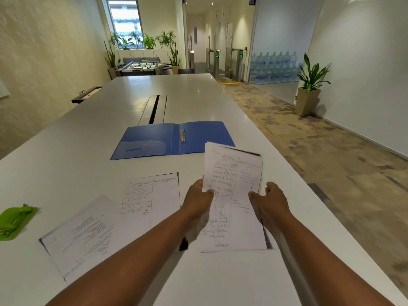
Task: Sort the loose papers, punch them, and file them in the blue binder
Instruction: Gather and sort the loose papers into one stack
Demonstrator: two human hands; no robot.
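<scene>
Hands: two, both raised over the near right part of the counter (66, 164).
Left hand (197, 198): pinches the left edge of the held sheet (231, 171), thumb on its written face, fingers behind it.
Right hand (270, 200): fingers relaxed and spread, at the right edge of the held sheet; motion blur hides whether it touches the paper, and it grips nothing I can see.
Held sheet: one handwritten page, lifted and tilted, its top corner overlapping the near right corner of the blue binder (172, 140) in this view.
Sheet beneath (245, 230): one more handwritten page under the hands, near the counter's right edge; whether it lies flat or hangs with the held one I cannot tell.
Loose sheets to the left: two, flat on the counter. One ruled, handwritten page (152, 196) lies just left of the left hand; one page of printed text (81, 237) lies skewed nearer the front left edge, its corner meeting the first.
Papers counted: four in all.
Blue binder: one, lying open and flat past the papers, with one metal ring mechanism (182, 136) at the spine and a pocket on the left cover.
Hole punch (15, 220): one, green, at the far left of the counter, well apart from the hands.
Cable tray (154, 109): one dark slot in the counter beyond the binder.
</scene>
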